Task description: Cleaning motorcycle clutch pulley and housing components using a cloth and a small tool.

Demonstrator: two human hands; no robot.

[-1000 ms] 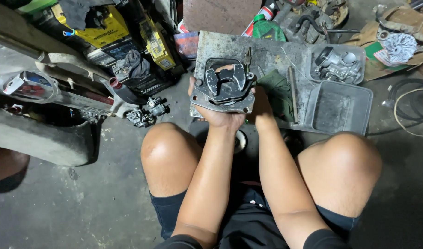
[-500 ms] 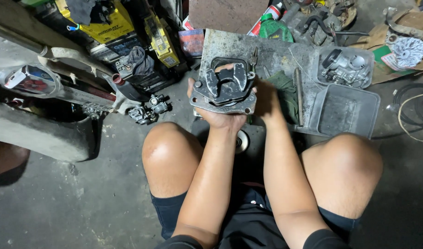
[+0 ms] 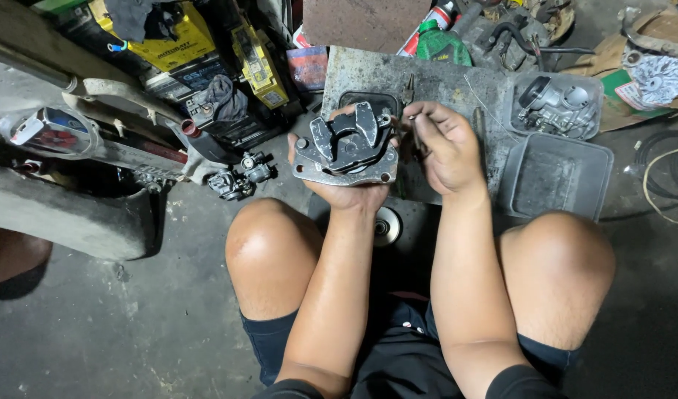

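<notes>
The left hand [image 3: 350,188] grips a grey metal part [image 3: 348,148], flat with a dark raised clamp on top. The right hand [image 3: 444,148], just beside it, pinches a thin pin [image 3: 413,117].

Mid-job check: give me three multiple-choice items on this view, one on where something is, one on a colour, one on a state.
1. Where is the metal part?
A. in the left hand
B. on the floor
C. in the grey tray

2. What colour is the bottle beyond the slab?
A. blue
B. green
C. white

3. How is the right hand?
A. flat on the knee
B. open, palm up
C. pinching a thin tool

Key:
1 A, the left hand cups it from below.
2 B, the bottle is green.
3 C, the right hand has its fingers closed on a thin tool beside the part.
</notes>
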